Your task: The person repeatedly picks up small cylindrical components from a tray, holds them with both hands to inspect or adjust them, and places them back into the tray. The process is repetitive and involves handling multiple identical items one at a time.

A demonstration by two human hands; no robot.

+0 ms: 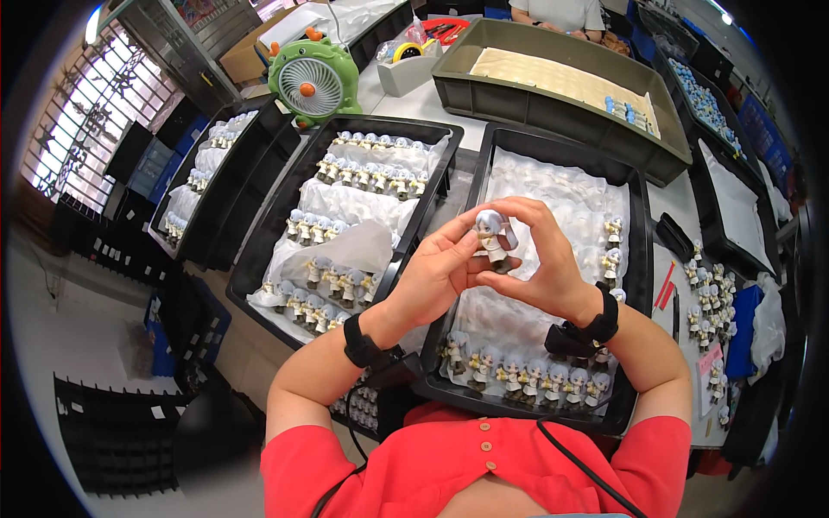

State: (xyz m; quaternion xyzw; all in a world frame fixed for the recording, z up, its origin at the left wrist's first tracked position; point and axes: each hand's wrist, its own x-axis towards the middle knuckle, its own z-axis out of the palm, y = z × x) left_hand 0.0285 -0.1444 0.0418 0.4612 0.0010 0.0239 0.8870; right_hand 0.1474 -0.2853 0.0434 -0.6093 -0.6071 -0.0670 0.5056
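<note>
A small figurine [492,240] with pale hair and a white outfit is held upright between my two hands, above a black tray [641,259]. My left hand [440,263] grips it from the left, the thumb against its side. My right hand [550,263] curves around its right side, fingertips reaching over the top and the thumb near its base. The tray below is lined with white sheeting [561,198]. A row of similar figurines [534,380] stands along its near edge, and several more [612,259] line its right side.
Left of it, another black tray [447,164] holds rows of figurines between sheets. Beyond stand a green fan [315,82], a tape dispenser [409,73] and a large olive bin [553,95]. Loose figurines [712,298] and a red stick [665,285] lie at right. A person [561,15] sits across the table.
</note>
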